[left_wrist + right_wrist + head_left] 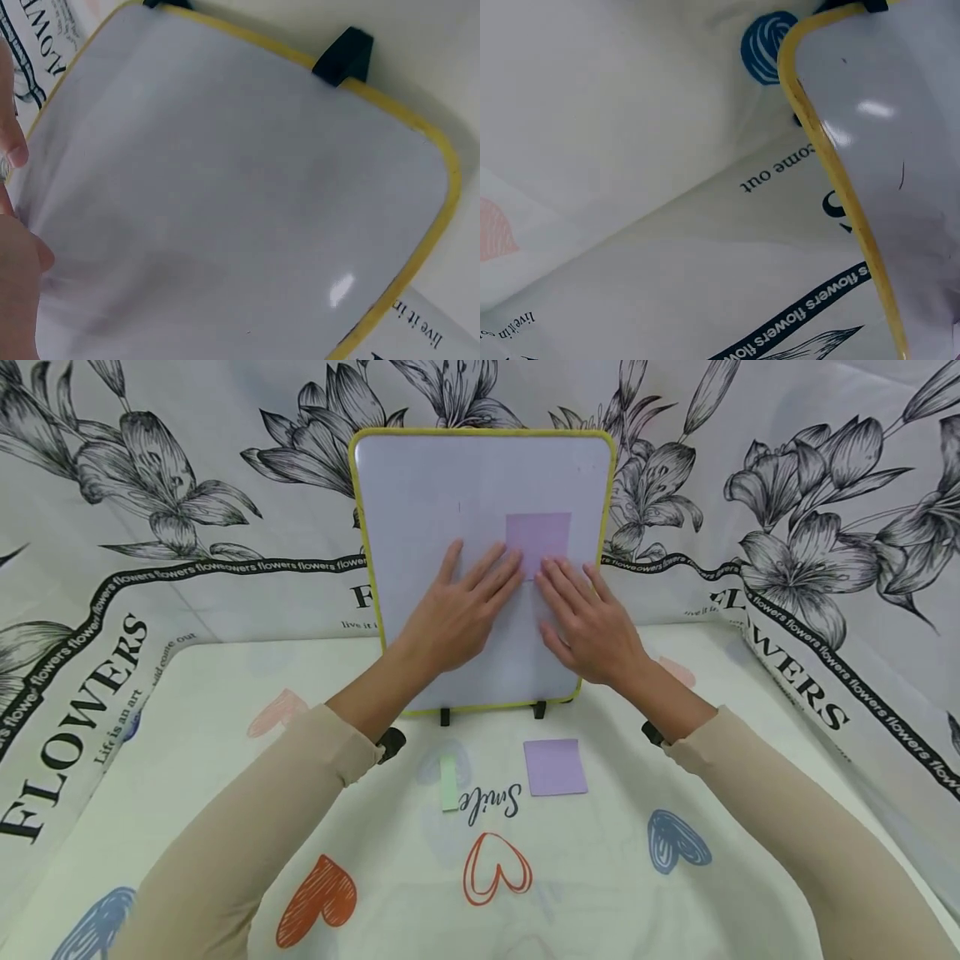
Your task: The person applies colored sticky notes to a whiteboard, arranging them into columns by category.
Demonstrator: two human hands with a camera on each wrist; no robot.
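A whiteboard (420, 485) with a yellow rim stands upright on black feet. On its right half is a square purple sticky note (537, 531). My left hand (468, 602) lies against the board with fingers extended, its fingertips at the note's lower left edge. The right hand (588, 618) also has its fingers straight, the tips touching the note's lower right part. In the left wrist view only part of a hand (19, 277) shows at the left edge, beside the whiteboard (225, 172). The right wrist view shows the whiteboard (885, 135) but hardly any hand.
On the table before the board lie a purple sticky note pad (556, 767) and a narrow green sticky strip (448, 783). Black feet (539, 710) hold up the board's lower edge. A flower-printed cloth (285, 602) hangs behind and covers the surroundings.
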